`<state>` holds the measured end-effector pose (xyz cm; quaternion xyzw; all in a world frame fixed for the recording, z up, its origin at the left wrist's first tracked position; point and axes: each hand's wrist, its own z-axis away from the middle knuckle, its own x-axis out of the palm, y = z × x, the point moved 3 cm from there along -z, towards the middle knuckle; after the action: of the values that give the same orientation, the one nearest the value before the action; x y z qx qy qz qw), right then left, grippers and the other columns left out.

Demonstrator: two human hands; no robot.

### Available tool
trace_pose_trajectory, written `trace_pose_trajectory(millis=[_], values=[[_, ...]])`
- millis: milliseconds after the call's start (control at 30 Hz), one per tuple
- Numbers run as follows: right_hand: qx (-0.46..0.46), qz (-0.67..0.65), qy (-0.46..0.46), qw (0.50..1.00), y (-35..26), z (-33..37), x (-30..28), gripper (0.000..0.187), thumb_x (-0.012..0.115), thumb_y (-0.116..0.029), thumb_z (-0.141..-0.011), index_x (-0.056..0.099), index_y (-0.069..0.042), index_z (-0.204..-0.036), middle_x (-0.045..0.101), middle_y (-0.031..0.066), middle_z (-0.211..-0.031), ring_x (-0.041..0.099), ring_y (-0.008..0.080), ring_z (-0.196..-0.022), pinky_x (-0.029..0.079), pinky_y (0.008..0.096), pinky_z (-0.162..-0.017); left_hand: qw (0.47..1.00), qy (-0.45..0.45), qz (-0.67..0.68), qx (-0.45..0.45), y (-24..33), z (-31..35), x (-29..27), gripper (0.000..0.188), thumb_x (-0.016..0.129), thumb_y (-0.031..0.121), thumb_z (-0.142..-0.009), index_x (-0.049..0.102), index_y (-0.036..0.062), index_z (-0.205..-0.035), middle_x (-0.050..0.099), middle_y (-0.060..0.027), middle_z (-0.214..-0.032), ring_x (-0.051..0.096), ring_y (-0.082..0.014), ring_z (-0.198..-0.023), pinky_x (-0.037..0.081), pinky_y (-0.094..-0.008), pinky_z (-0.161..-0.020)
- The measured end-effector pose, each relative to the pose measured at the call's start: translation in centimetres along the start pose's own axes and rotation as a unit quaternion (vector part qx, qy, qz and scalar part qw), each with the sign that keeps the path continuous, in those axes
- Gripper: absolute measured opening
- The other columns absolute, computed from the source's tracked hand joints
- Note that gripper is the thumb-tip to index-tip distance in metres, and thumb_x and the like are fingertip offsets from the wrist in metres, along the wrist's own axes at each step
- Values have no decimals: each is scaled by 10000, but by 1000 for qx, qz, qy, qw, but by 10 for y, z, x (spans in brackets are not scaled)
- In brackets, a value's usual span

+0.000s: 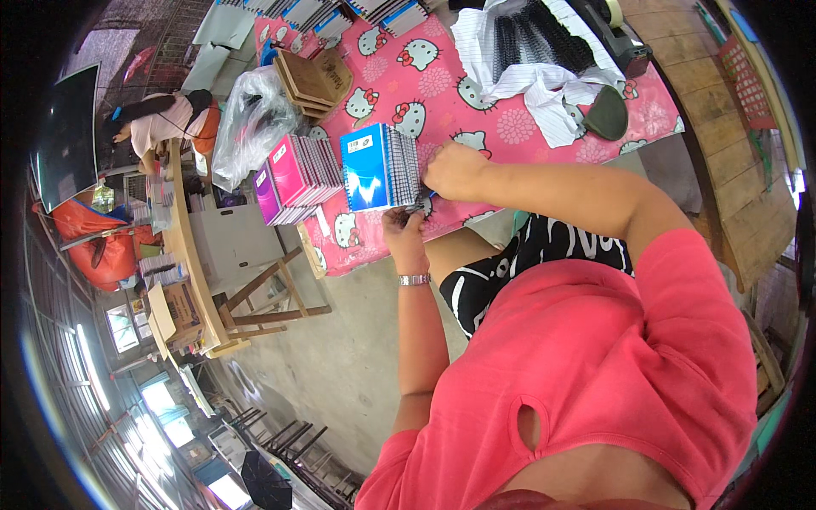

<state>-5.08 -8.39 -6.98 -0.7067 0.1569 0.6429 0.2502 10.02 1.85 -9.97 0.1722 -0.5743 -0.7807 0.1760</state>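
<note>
A stack of blue spiral-bound notebooks (pixel 364 170), each with a white label, stands on the table before me. At its lower right corner is my left hand (pixel 403 228), a metal-banded watch on the wrist. Its fingers are closed around something small and dark by the coils. Close to the stack's right side, my right hand (pixel 455 172) is curled shut, its fingertips mostly hidden. A small blue bit shows between the two hands. Left of the blue stack stand pink notebooks (pixel 293 174) and purple notebooks (pixel 266 194), also piled up.
The table has a pink patterned cover (pixel 433 85). Wooden boards (pixel 308 81) and a clear plastic bag (pixel 246 119) lie at its left. Black coils (pixel 540 42) rest on white cloth at the far right, near a dark green pad (pixel 606 113). Another person (pixel 174 119) bends over a wooden bench (pixel 189 255).
</note>
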Motion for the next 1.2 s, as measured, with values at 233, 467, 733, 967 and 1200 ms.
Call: trace_pose_trajectory(millis=[233,467,733,967,1200], values=[[-20,61,211,975,12,15,2,162,568,-201,-788,703,-117,-758,674,44,-813,631,226,-795,488,413,-814,999,3,30,-22,3,1,-6,293,653,-42,-810,497,23,-1049,596,-54,-868,544,-100,-596,442,-229,-518],[-4,38,24,999,-7,-2,-5,164,552,-198,-798,693,-113,-804,672,62,-791,632,230,-787,488,394,-808,992,25,-117,42,-11,-9,-7,377,683,-53,-778,481,6,-1092,594,-71,-913,546,-110,-621,437,-230,-521],[25,11,106,994,16,16,11,220,523,-200,-824,657,-103,-969,656,77,-978,605,240,-947,436,391,-802,982,-30,-105,151,30,39,3,267,595,-54,-800,517,-3,-1049,561,-45,-943,540,-97,-763,455,-238,-615],[-5,86,92,992,2,9,3,222,508,-186,-839,635,-88,-993,628,80,-963,574,236,-959,408,400,-841,730,-415,-91,535,236,216,124,209,587,188,-814,621,36,-954,614,-110,-887,591,-244,-715,483,-370,-600],[-31,134,119,983,-9,2,7,235,507,-196,-859,657,-107,-1016,648,60,-959,579,222,-961,381,410,-900,720,-344,54,600,228,246,126,156,563,257,-860,618,154,-962,584,8,-878,516,-134,-697,374,-302,-591]])
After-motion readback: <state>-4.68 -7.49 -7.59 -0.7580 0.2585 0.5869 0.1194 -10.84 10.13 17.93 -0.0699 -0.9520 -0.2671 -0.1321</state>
